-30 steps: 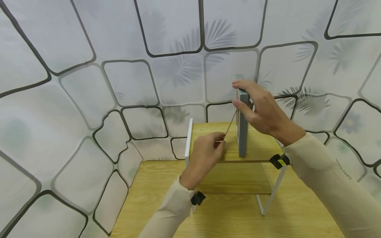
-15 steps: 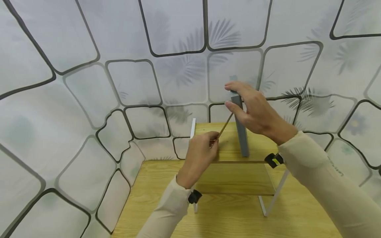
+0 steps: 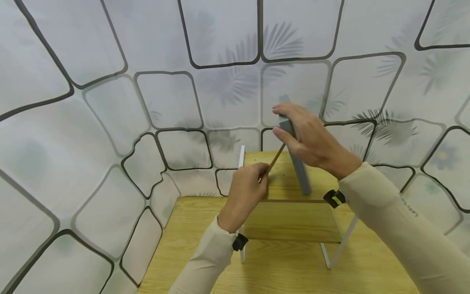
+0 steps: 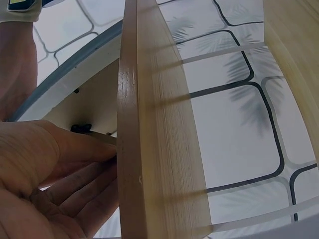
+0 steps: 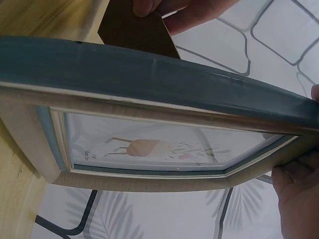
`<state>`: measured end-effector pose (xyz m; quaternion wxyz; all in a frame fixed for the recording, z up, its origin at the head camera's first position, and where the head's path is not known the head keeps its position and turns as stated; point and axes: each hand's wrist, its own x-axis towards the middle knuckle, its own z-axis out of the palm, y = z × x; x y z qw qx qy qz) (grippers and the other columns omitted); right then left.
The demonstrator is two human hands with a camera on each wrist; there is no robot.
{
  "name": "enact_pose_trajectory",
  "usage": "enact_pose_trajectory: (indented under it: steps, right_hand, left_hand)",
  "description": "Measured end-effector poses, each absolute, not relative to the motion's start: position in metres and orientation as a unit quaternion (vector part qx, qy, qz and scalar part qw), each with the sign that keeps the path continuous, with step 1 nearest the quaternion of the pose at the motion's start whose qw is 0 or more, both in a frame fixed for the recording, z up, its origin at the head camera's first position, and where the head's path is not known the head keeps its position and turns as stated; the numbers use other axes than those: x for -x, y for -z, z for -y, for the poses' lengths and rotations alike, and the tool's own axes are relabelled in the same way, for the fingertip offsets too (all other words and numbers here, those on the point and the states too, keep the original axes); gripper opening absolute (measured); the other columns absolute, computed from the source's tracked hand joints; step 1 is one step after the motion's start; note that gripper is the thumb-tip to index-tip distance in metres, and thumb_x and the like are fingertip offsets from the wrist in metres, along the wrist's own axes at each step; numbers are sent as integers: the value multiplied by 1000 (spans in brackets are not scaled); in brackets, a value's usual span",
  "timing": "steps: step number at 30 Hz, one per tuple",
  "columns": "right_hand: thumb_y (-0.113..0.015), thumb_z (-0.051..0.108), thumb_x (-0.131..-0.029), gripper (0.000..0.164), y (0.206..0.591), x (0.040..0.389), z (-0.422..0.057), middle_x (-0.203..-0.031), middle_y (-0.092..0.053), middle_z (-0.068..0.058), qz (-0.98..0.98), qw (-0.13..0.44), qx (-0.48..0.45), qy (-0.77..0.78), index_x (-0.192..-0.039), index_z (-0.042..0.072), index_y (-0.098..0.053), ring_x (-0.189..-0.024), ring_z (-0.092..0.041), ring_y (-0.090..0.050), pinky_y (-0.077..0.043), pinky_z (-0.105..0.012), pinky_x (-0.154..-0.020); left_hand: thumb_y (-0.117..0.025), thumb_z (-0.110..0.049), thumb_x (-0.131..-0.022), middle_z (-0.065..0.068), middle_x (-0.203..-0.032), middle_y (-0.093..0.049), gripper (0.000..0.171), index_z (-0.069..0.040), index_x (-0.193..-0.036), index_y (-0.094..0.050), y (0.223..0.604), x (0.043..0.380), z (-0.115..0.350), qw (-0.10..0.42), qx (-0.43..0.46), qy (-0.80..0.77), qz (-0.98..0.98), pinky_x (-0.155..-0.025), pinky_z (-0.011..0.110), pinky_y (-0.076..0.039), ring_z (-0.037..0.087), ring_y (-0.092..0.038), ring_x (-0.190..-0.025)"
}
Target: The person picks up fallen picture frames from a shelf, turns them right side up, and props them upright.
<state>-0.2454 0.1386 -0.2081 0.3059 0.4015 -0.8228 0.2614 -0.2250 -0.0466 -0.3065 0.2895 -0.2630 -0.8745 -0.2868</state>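
A picture frame [image 3: 300, 175] with a grey-blue outer edge stands tilted on the upper board of a small wooden shelf [image 3: 257, 195], its top leaning left. My right hand [image 3: 310, 136] grips the frame near its top, thumb on one side and fingers over the other. With thumb and fingers, my left hand [image 3: 247, 190] pinches the thin brown support leg [image 5: 134, 32], which angles out from the frame's back. The right wrist view shows the front, with a picture [image 5: 149, 149] of a brown shape on legs. In the left wrist view a black hinge [image 4: 80, 128] sits on the back.
White metal side legs [image 3: 341, 241] carry the shelf, with a lower board [image 3: 290, 220] beneath the upper one. It stands on a wood-grain table [image 3: 194, 228]. Patterned wall covering [image 3: 165, 102] rises close behind and at the left.
The frame has gone from nearly upright to leaning left at its top, its lower end still on the shelf. My right hand moved left with it; the left still pinches the leg.
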Motion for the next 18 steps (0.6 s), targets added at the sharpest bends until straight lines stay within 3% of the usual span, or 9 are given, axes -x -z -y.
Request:
enact_pose_trajectory:
  steps: [18]
  right_hand:
    - [-58,17,-103,44,209,248,-128,-143,-52,-22,827,288,-410,-253,-140,-6,-52,-138,-38,-45,-34,-51,-116]
  left_hand:
    - [-74,-3,-92,8,-87,-77,7,-1,-99,-77,309,221,48,290,258,278,879,-64,23,-59,17,-74,-75]
